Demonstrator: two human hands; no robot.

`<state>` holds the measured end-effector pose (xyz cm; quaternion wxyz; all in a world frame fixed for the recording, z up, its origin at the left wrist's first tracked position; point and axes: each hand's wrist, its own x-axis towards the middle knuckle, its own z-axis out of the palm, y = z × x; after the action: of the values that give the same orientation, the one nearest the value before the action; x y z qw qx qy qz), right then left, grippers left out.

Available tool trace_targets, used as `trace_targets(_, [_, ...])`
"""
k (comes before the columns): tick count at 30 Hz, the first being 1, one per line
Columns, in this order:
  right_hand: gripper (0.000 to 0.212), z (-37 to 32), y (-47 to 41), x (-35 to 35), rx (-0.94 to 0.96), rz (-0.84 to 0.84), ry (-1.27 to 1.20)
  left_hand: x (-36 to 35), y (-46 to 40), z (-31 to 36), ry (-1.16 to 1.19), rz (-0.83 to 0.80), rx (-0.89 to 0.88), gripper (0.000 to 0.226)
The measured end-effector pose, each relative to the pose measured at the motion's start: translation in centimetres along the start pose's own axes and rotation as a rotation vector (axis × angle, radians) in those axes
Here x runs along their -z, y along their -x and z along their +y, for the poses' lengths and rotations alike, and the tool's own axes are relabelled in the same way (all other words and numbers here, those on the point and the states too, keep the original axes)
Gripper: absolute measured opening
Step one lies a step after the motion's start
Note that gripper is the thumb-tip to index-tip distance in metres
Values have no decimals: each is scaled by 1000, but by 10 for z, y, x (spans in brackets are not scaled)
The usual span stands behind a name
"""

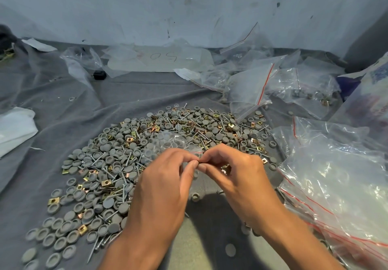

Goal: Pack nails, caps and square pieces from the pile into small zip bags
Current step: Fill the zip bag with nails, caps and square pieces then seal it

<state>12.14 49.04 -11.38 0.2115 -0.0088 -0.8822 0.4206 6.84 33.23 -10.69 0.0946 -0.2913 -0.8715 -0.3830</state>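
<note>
left hand [165, 177] + right hand [233, 166] both pinching the top of a small zip bag [168, 143] | bag's got caps inside | hovering over the pile [117, 160] on grey cloth [126, 93]

Both hands, left [165, 177] and right [237, 171], meet fingertip-to-fingertip, pinching.

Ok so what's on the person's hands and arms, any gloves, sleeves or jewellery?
Nothing worn that shows: the left hand and right hand are bare, no gloves, rings or watch. Both forearms are bare too, with no sleeve in view down to the frame's edge.
</note>
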Motion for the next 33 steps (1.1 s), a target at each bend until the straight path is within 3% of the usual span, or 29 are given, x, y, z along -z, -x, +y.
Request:
trace_targets(4, [10, 3, 1, 2, -44, -50, 8, -2, -1, -1, 65, -50, 102, 5])
trace_targets(9, [12, 4, 4, 0, 71, -36, 206, 7, -6, -3, 76, -32, 188, 7])
trace_targets(16, [9, -1, 3, 3, 45, 44, 135, 12, -5, 1, 12, -38, 152, 23])
trace_targets(24, [13, 1, 1, -8, 197, 134, 183, 8, -4, -3, 3, -124, 48, 52])
trace_targets(29, [15, 12, -3, -5, 154, 161, 231, 7, -3, -4, 14, -102, 21, 50])
trace_targets(33, [18, 33, -17, 20, -65, 134, 291, 7, -3, -4, -6, -47, 47, 48])
